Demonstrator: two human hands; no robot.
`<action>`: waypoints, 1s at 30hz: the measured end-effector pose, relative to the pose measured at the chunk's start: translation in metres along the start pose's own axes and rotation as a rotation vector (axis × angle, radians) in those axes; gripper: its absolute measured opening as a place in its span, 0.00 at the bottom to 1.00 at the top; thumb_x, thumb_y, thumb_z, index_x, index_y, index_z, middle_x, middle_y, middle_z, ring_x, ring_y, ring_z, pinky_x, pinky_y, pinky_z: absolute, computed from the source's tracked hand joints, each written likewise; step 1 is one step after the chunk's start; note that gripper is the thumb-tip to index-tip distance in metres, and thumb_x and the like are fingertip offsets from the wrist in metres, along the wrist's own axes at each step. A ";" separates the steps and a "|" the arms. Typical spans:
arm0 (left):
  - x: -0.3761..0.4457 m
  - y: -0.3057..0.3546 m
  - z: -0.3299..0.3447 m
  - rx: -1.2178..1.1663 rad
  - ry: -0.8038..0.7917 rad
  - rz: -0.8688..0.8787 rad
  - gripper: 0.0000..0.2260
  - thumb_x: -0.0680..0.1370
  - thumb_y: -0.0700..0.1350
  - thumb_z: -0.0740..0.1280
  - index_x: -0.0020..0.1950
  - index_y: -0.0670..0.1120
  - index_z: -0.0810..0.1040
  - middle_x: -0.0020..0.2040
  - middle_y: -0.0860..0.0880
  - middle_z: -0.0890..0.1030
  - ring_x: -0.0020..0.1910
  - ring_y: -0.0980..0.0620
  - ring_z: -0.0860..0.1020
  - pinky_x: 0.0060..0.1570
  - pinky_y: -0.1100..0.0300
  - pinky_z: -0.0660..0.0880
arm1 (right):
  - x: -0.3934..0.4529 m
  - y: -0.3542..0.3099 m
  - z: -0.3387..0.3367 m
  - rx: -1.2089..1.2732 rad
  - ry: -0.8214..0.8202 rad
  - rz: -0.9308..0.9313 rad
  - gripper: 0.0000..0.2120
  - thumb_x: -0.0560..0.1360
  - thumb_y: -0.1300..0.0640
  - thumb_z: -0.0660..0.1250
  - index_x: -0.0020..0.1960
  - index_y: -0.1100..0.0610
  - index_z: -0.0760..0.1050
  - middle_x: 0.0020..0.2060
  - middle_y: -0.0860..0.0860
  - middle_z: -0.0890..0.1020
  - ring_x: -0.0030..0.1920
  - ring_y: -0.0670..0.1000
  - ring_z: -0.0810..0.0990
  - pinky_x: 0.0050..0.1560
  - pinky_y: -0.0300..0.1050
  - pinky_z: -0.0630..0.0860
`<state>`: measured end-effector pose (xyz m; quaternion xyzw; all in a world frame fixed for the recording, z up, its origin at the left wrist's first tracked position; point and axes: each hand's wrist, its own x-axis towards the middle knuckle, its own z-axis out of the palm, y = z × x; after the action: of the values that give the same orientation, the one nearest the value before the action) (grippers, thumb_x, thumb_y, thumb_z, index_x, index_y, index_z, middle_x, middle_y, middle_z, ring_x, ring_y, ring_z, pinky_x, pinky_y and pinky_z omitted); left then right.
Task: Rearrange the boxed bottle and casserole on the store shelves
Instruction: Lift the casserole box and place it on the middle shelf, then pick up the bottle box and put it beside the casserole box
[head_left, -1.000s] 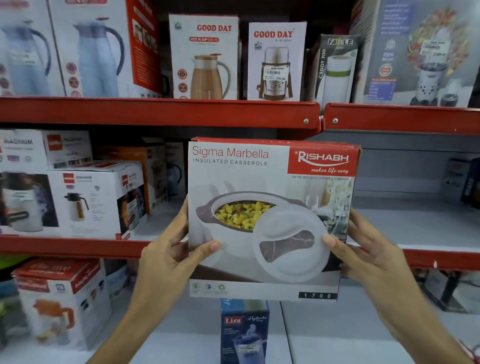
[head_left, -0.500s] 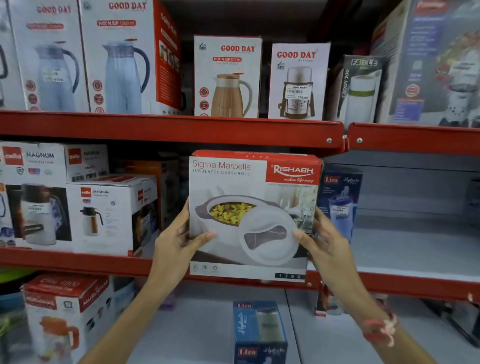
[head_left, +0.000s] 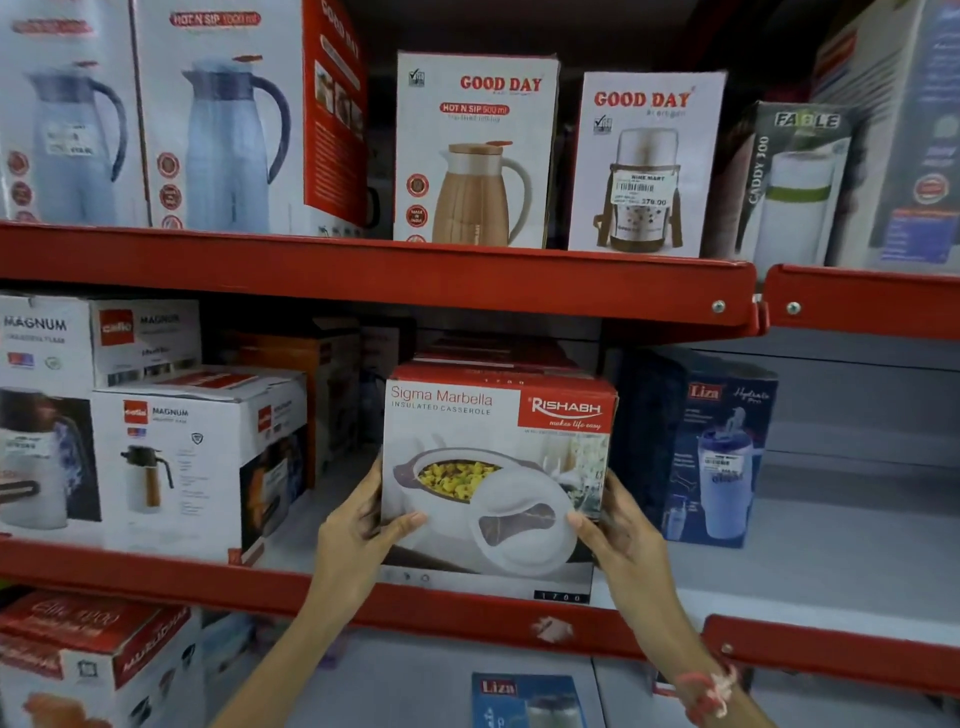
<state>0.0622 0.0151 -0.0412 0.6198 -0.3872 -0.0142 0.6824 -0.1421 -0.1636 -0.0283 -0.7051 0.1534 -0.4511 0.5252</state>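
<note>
The white and red casserole box (head_left: 498, 467), printed "Sigma Marbella Insulated Casserole", sits at the front of the middle shelf (head_left: 156, 582). My left hand (head_left: 358, 535) grips its left side and my right hand (head_left: 618, 525) grips its right side. Right of it on the same shelf stands the dark blue Liza bottle box (head_left: 711, 447), upright, close to the casserole box. A second blue Liza box (head_left: 524, 701) lies on the lowest shelf below.
White Magnum flask boxes (head_left: 192, 462) stand left of the casserole box. Good Day jug boxes (head_left: 472, 150) and a Fable box (head_left: 789, 182) fill the upper red shelf (head_left: 389, 280). Bare grey shelf surface (head_left: 841, 561) lies to the right. A red box (head_left: 93, 660) sits bottom left.
Both hands have carried the casserole box away from me and onto the middle shelf, left of the blue bottle box. The view has moved closer to the shelves.
</note>
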 end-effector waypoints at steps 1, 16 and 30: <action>0.001 -0.001 0.001 0.001 0.000 -0.005 0.36 0.65 0.44 0.75 0.72 0.50 0.69 0.62 0.52 0.81 0.62 0.54 0.79 0.61 0.53 0.77 | 0.002 0.002 0.001 -0.005 0.000 0.000 0.31 0.68 0.52 0.72 0.69 0.38 0.68 0.63 0.40 0.81 0.64 0.44 0.78 0.68 0.57 0.73; -0.026 0.008 0.002 0.000 0.096 -0.043 0.37 0.71 0.54 0.71 0.76 0.54 0.57 0.68 0.53 0.72 0.66 0.55 0.72 0.61 0.58 0.71 | -0.024 -0.001 -0.003 -0.177 0.068 -0.021 0.33 0.74 0.48 0.69 0.76 0.46 0.61 0.74 0.45 0.69 0.73 0.44 0.67 0.72 0.51 0.68; -0.172 -0.068 0.034 0.094 -0.119 -0.329 0.20 0.73 0.41 0.72 0.63 0.47 0.70 0.59 0.47 0.78 0.58 0.50 0.78 0.44 0.75 0.76 | -0.167 0.093 -0.019 -0.389 0.027 0.058 0.20 0.75 0.45 0.68 0.64 0.49 0.71 0.59 0.46 0.75 0.61 0.45 0.75 0.60 0.47 0.77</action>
<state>-0.0449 0.0565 -0.1899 0.7042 -0.3204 -0.1439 0.6170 -0.2243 -0.0974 -0.1887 -0.7825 0.2648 -0.4071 0.3898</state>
